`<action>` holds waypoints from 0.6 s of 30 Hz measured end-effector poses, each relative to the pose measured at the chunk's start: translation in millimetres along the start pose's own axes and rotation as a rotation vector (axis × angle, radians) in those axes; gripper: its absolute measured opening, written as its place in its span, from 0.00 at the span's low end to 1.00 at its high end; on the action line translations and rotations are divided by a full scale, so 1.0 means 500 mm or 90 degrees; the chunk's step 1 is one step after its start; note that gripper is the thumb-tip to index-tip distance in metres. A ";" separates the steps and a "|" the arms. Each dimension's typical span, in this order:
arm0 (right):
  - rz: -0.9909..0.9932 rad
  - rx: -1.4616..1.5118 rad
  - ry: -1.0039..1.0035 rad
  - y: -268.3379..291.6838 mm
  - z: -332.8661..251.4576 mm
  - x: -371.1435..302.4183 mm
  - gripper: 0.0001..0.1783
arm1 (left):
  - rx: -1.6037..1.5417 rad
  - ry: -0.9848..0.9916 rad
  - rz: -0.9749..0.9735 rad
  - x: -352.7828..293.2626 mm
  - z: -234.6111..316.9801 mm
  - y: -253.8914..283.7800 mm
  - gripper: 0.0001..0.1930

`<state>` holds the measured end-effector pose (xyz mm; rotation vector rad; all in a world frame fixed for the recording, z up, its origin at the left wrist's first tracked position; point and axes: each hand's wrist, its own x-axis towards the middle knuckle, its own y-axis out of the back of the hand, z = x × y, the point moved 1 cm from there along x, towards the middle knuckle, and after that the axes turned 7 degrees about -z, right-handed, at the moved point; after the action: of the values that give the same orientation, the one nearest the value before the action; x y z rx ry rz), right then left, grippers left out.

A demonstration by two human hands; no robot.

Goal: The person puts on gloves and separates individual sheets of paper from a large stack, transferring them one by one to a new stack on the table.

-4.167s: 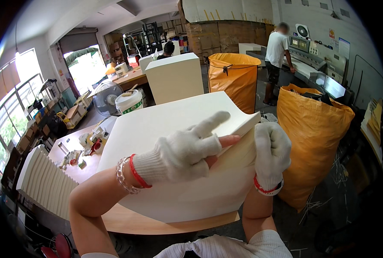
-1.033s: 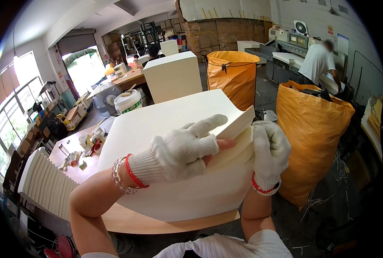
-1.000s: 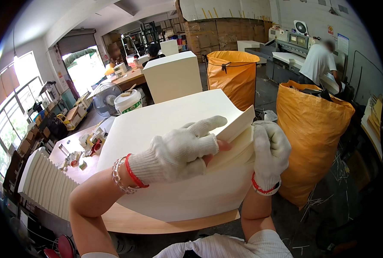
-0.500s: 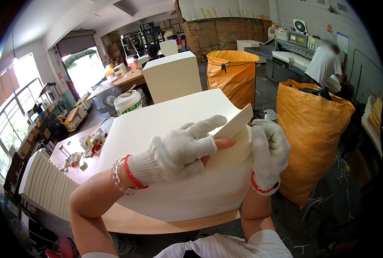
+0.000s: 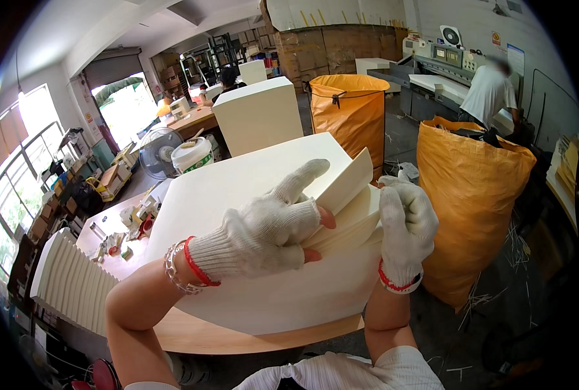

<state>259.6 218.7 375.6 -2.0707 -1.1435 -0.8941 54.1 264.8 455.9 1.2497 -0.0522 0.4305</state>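
Grip: left hand (image 5: pixel 263 227) on the paper stack (image 5: pixel 283 296), fingers apart; right hand (image 5: pixel 406 224) curled beside lifted sheets (image 5: pixel 349 185), can't tell if pinching. Stack's on the table (image 5: pixel 257 343). I'd lift evenly, no creases.

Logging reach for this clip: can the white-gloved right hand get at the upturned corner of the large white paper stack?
Probably yes: the right hand is just beside the upturned corner, with nothing visible between them; the left hand sits farther left.

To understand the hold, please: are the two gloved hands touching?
Apart: the head view shows curled white sheets between the left hand and the right hand.
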 end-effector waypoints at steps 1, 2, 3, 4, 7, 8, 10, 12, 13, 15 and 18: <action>0.001 -0.003 0.004 0.001 0.001 0.000 0.06 | 0.011 -0.014 0.005 0.001 0.000 0.001 0.15; 0.003 -0.006 0.009 0.001 0.002 0.000 0.05 | 0.021 -0.028 0.010 0.003 -0.001 0.002 0.14; 0.005 -0.009 0.012 0.001 0.004 -0.001 0.05 | 0.032 -0.042 0.015 0.004 0.000 0.002 0.14; 0.012 -0.020 0.024 0.002 0.006 0.000 0.04 | 0.031 -0.038 0.022 0.004 0.001 0.002 0.13; 0.002 -0.111 0.123 0.009 0.002 0.002 0.02 | 0.079 -0.024 0.066 -0.002 0.010 -0.005 0.15; -0.023 -0.179 0.200 0.014 -0.012 -0.003 0.03 | 0.132 -0.020 0.096 -0.008 0.016 -0.012 0.16; -0.256 -0.306 0.231 0.022 -0.047 -0.031 0.11 | 0.222 -0.031 0.140 -0.013 0.019 -0.018 0.17; -0.356 -0.400 0.223 -0.016 -0.078 -0.032 0.10 | 0.301 -0.051 0.157 -0.020 0.017 -0.027 0.18; -0.411 -0.451 0.225 -0.034 -0.091 -0.032 0.09 | 0.359 -0.052 0.168 -0.024 0.018 -0.034 0.18; -0.412 -0.416 0.177 -0.038 -0.097 -0.033 0.11 | 0.481 -0.048 0.185 -0.028 0.023 -0.046 0.19; -0.392 -0.404 0.166 -0.045 -0.095 -0.036 0.13 | 0.529 0.059 0.101 -0.031 0.040 -0.037 0.16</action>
<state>220.1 184.0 393.7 -1.9702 -1.5118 -1.9717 50.0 237.4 441.2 2.0476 0.1214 0.6827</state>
